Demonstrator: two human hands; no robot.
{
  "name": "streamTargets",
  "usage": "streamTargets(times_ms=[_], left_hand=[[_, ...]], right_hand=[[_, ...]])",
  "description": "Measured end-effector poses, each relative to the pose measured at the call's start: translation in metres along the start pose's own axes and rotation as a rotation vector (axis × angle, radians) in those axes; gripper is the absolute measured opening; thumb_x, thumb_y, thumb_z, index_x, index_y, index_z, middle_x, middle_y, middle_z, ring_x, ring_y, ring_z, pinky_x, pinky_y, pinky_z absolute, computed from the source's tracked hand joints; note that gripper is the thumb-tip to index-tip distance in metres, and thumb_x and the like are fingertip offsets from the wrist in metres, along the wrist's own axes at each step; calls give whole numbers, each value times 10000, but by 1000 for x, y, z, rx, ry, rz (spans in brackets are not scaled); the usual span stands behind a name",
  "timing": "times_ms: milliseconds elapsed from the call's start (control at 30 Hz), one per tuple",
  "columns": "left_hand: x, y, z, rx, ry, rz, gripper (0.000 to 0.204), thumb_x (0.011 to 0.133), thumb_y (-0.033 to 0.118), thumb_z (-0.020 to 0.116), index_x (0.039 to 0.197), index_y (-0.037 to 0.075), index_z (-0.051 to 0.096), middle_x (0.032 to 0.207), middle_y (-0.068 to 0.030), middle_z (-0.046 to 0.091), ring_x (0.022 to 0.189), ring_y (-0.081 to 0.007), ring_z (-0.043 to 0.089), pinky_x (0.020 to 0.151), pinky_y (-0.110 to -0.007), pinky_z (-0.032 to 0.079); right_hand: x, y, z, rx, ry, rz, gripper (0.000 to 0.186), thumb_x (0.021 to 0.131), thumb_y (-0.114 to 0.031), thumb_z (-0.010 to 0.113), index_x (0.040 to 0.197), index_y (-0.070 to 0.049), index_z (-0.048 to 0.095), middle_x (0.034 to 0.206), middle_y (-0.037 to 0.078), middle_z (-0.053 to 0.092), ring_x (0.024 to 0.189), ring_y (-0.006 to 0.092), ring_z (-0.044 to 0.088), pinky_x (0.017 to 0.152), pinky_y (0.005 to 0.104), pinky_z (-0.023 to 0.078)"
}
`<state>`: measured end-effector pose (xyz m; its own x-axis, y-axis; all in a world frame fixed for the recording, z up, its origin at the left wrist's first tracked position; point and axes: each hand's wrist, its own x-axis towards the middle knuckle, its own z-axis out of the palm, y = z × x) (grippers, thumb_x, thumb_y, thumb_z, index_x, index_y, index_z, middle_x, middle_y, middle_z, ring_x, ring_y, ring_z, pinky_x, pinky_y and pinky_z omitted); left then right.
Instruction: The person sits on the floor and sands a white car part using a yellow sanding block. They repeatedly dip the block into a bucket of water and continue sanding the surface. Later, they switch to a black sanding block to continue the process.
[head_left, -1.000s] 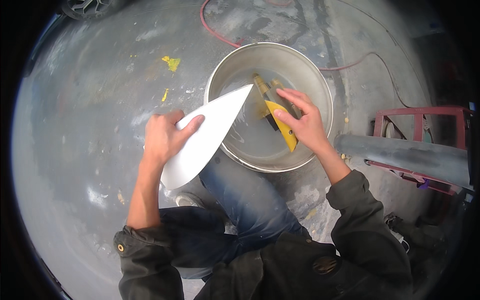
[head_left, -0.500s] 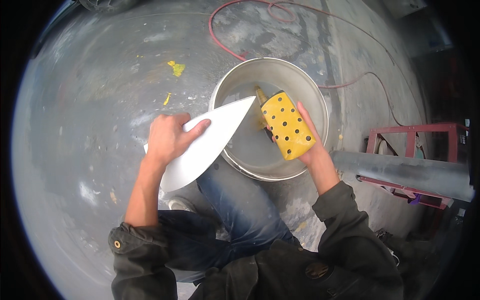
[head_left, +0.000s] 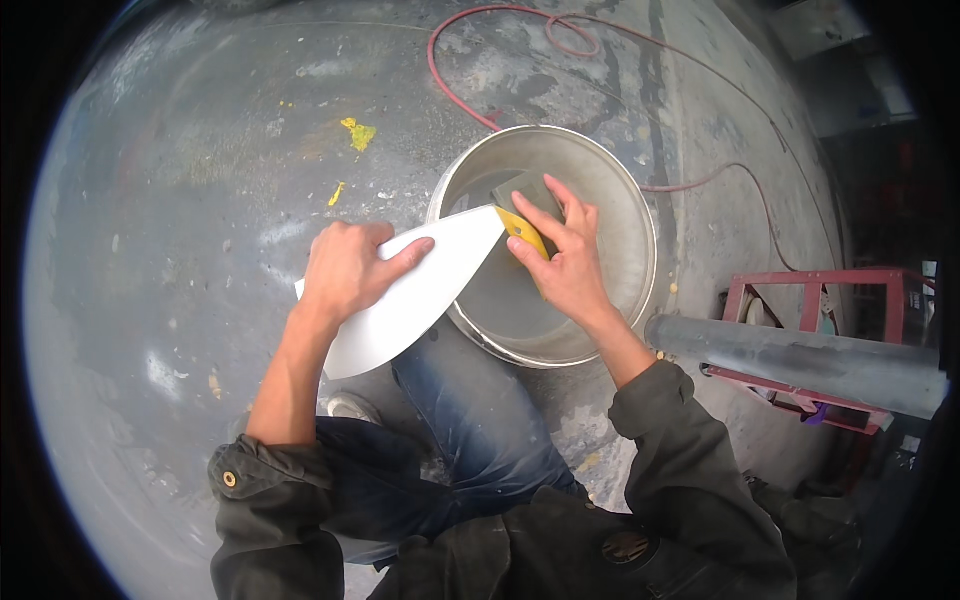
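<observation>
My left hand is closed on a white, pointed, smooth panel, its thumb lying across the top face. The panel's tip reaches over the bucket, a round pale tub with cloudy liquid in the bottom. Above that liquid, my right hand grips a yellow sanding block right at the panel's tip. The block is turned so that a narrow yellow side with a dark hole shows, with a greyish face beyond it. My fingers cover part of the block; whether it touches the panel, I cannot tell.
A red hose curls over the grey floor behind the bucket. To the right, a grey pipe lies across a red metal frame. Yellow scraps are on the floor at the left. My bent knee is close to the bucket.
My right hand has moved left and rolled over, bringing the sanding block to the panel's tip. The block's dotted yellow face has turned out of view. The left hand keeps its hold.
</observation>
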<state>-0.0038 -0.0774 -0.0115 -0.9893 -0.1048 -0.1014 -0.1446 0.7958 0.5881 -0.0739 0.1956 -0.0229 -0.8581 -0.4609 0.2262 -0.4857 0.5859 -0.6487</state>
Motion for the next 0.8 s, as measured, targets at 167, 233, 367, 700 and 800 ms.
streamTargets(times_ms=[167,233,367,700,800], left_hand=[[-1,-4,5,-11,25,30,531,872,506,738,728,-4,721,592,-178,649,549,-316,671,589,-419,532],[0,-4,6,-32,19,9,564,868,561,717,717,17,724,596,-195,648,583,-375,673,623,-458,544],[-1,-3,3,-51,3,0,551,867,551,726,730,17,734,593,-180,655,563,-351,676,609,-437,545],[-1,-1,5,-58,-2,-25,548,877,538,723,730,10,737,586,-172,653,540,-337,660,596,-427,533],[8,2,7,-57,24,1,568,885,551,707,731,5,741,582,-181,645,548,-349,655,610,-438,530]], right_hand=[[-7,-16,5,-46,-78,-136,504,831,-147,786,1329,-190,718,1548,167,431,1291,364,403,1131,450,346],[5,-5,6,-11,-30,-43,504,833,-124,785,1328,-189,719,1556,164,430,1302,354,399,1119,437,363],[-11,-17,4,-93,-17,-90,519,826,-85,778,1330,-193,718,1551,157,438,1312,343,391,1123,433,361],[-24,-2,-10,-36,-140,-186,558,777,-96,824,1309,-237,730,1546,143,440,1295,355,416,1124,455,362],[-10,12,-20,-37,-111,-165,563,763,-89,829,1301,-227,736,1554,128,442,1306,352,416,1119,447,380]])
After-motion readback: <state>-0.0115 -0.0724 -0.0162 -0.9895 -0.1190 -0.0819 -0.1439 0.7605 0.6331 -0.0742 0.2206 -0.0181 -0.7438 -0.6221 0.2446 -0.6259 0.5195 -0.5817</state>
